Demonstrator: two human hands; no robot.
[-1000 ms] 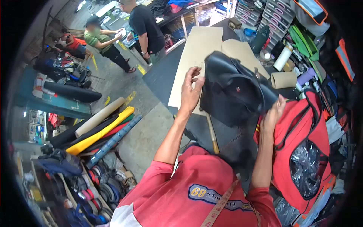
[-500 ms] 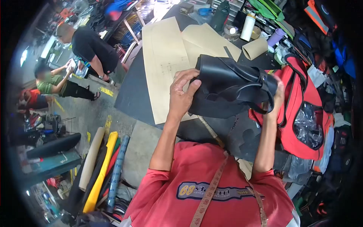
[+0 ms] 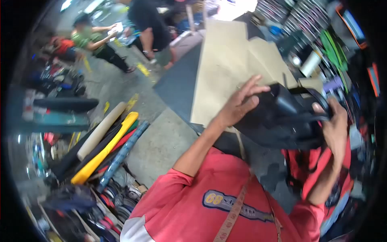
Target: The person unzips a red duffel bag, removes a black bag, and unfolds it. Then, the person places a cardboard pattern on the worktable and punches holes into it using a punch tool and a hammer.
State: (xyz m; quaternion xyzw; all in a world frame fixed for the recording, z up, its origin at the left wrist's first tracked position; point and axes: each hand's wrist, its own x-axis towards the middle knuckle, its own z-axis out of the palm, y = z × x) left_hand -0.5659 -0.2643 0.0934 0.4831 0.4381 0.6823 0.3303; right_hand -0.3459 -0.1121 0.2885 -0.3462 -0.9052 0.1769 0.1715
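Observation:
A black leather bag with strap handles is held above the work table, smeared by motion. My right hand is closed on its right end, by the handle, with the thumb on the near side. At the bag's left edge, my left hand has its fingers stretched out and apart; whether it touches the leather I cannot tell. Large sheets of brown pattern paper lie on the table behind the bag. A tape measure hangs down over my red shirt.
A red bag lies at the right, below my right hand. Bottles and a brown paper roll stand at the back right. Rolls of material, one yellow, lean at lower left. Two people are beyond the table.
The view has swung left, so the table and paper appear further right. My left fingers have loosened from the bag and spread. The bag has tilted, still in my right hand.

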